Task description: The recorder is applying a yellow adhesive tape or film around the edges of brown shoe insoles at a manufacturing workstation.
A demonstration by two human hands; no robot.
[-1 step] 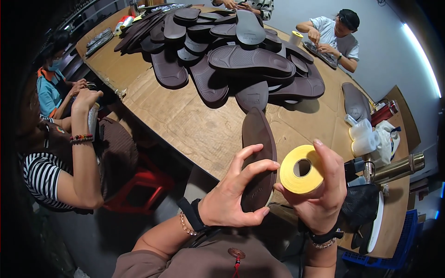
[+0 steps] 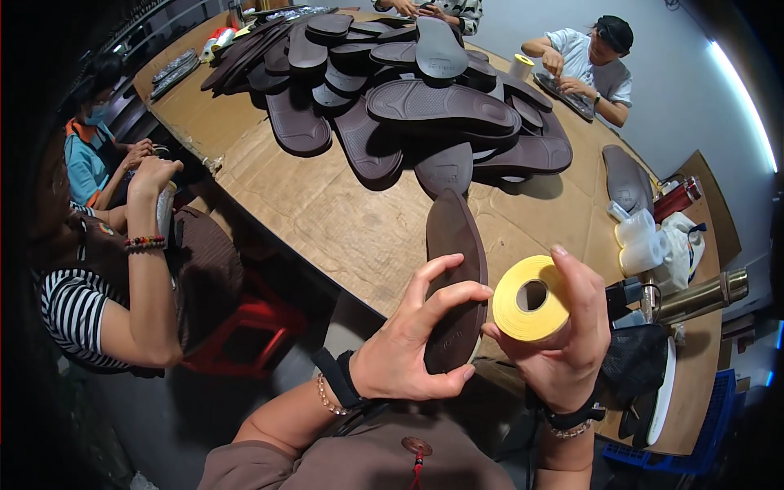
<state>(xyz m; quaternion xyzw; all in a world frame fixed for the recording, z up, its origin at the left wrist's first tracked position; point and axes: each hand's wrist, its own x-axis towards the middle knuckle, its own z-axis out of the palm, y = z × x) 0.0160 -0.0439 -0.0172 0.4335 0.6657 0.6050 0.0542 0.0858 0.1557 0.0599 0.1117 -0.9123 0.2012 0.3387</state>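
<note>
In my right hand [image 2: 563, 351] is a thick yellow roll [image 2: 523, 327] of tape or labels, its round core hole facing me. The thumb and fingers press on its sides. My left hand [image 2: 408, 327] is beside it, fingers curved and spread apart, with one fingertip close to the roll's left edge. Behind those fingers a dark brown shoe sole [image 2: 453, 233] stands tilted on its edge, its far end by the pile. Fingers and sole overlap, and I cannot tell how firmly they touch. Brown soles [image 2: 445, 106] lie heaped across the far middle of the table.
A cardboard-covered table [image 2: 327, 220] curves around me. At right are clear plastic rolls [image 2: 641, 249], a red flask [image 2: 678, 196], a gold flask [image 2: 702, 298], a black mesh pouch [image 2: 637, 359] and a single sole [image 2: 627, 180]. Several people work around the table; a red stool [image 2: 245, 327] is at left.
</note>
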